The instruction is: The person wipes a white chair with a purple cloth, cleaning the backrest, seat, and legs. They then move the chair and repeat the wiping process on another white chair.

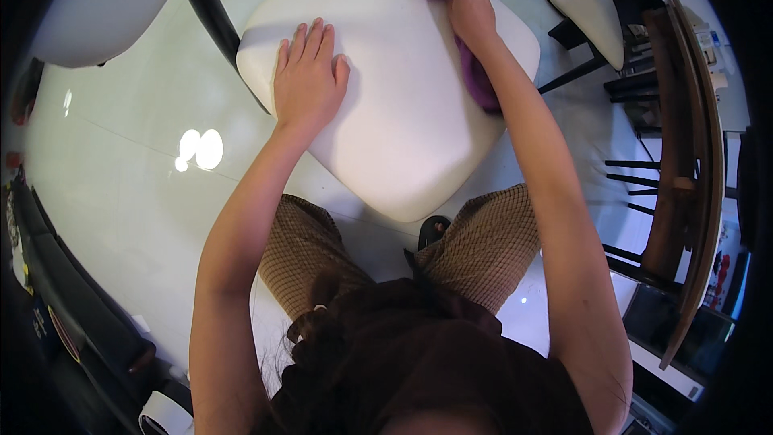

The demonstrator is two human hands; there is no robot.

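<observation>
A white padded chair seat (392, 103) lies before me, between my arms. My left hand (310, 75) rests palm down on its left part, fingers a little spread, holding nothing. Near the seat's far right edge, my right hand (473, 9) grips a purple cloth (477, 81). One part of the cloth, with a black end, sticks out to the left of my fingers; the rest trails along the seat beneath my wrist and forearm. My right fingertips are partly hidden by the hand itself.
A white chair back (115, 6) on a dark leg stands at upper left. More white chairs with black legs (577, 72) stand at upper right, beside a long wooden table (712, 151). A black sofa (78, 290) is at lower left, on the glossy tiled floor (139, 193).
</observation>
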